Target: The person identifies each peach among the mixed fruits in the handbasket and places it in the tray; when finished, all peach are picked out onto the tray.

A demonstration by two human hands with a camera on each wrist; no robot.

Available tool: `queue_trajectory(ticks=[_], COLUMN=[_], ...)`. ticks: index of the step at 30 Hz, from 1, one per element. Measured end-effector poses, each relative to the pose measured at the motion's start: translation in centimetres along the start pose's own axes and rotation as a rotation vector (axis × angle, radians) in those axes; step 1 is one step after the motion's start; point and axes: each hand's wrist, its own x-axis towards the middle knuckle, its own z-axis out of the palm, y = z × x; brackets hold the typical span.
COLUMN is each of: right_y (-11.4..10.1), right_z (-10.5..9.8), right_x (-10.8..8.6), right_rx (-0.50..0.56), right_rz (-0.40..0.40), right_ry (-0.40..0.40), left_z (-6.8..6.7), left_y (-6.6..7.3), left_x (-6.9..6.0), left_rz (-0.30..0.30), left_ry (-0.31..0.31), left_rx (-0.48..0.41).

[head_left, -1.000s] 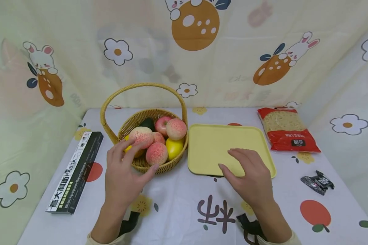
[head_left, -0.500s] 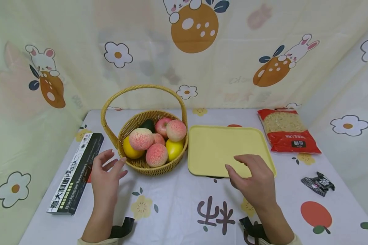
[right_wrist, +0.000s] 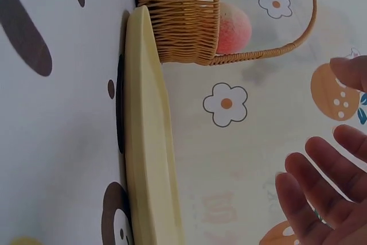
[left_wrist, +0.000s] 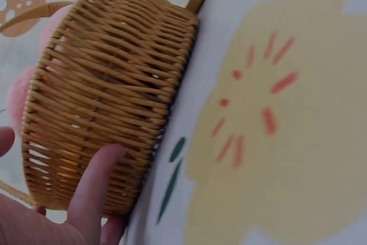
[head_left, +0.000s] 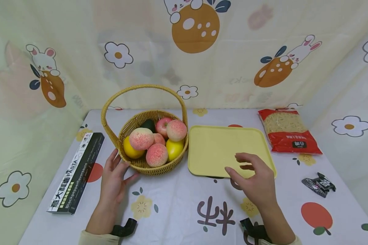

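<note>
A wicker basket (head_left: 154, 171) with a tall hoop handle holds several peaches (head_left: 157, 155), an apple (head_left: 162, 126), yellow lemon-like fruits (head_left: 174, 149) and a dark green fruit (head_left: 148, 125). At its near left side is my left hand (head_left: 112, 183), fingers loosely bent along the wall. In the left wrist view, the thumb (left_wrist: 94, 185) lies against or just before the weave; other fingertips are partly hidden. My right hand (head_left: 257, 180) hovers over the near right part of the yellow tray (head_left: 224, 149), thumb and fingers apart, holding nothing.
A black and white pasta box (head_left: 76, 173) lies to the left of the basket. At the right are a red bag of dry noodles (head_left: 289, 131) and a small black packet (head_left: 320, 183). A patterned curtain (head_left: 227, 68) hangs behind the table.
My left hand first drew back leftward from above the fruit, then moved in against the basket's near left side. My right hand shifted slightly right and stayed above the tray.
</note>
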Motion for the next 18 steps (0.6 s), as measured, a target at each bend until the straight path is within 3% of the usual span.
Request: queue_trajectory(ticks=[4, 9, 14, 18], right_y=[0.0, -0.4, -1.3, -2.5], right_z=[-0.1, -0.5, -1.0, -0.8], right_x=[0.0, 0.6, 2.1, 3.9], right_rx=[0.109, 0.239, 0.411, 0.479], right_rz=[0.150, 0.239, 0.252, 0.193], right_ry=[-0.049, -0.118, -0.245, -0.346], left_z=[0.2, 0.4, 0.4, 0.4], left_y=[-0.5, -0.8, -0.9, -0.9], left_x=[0.3, 0.3, 0.3, 0.3], left_rz=[0.006, 0.026, 0.025, 0.024], left_ry=[0.008, 0.018, 0.021, 0.026], left_rx=[0.003, -0.004, -0.013, -0.021])
